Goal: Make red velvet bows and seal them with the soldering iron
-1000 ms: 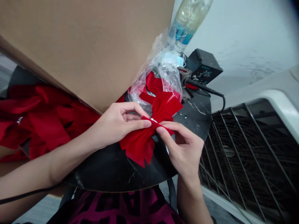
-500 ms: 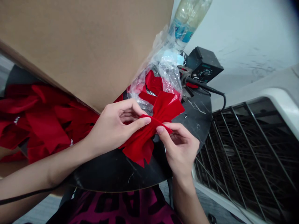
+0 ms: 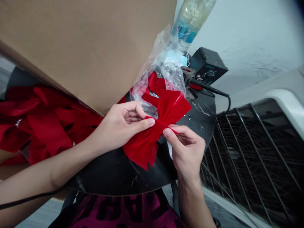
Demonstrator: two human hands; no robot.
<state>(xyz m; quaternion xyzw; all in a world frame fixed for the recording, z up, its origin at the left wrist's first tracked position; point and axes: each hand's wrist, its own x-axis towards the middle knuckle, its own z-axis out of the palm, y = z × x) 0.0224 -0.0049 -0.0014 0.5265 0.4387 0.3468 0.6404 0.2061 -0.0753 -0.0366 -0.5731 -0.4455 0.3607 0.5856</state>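
A red velvet-like bow (image 3: 148,144) is held over the near part of the black table (image 3: 109,177). Across its gathered middle runs a narrow red strip (image 3: 159,124). My left hand (image 3: 125,126) pinches the strip's left end between thumb and fingers. At the strip's other end, my right hand (image 3: 186,144) grips it the same way, thumb on top. The loops fan out to the upper right and lower left of the strip. The bow's back is hidden. More red ribbon pieces (image 3: 156,84) lie in a clear plastic bag (image 3: 172,74) behind it.
A large cardboard box (image 3: 87,47) stands at the back left. Red bows (image 3: 47,126) are heaped left of my forearm. At the back right are a bottle (image 3: 190,23), a black dial box (image 3: 209,66) and a corded black-handled tool (image 3: 206,87). A grilled fan unit (image 3: 249,152) stands at right.
The bow and my right hand have shifted slightly to the right, and the upper loop is spread a little wider. Both hands keep their pinch on the strip.
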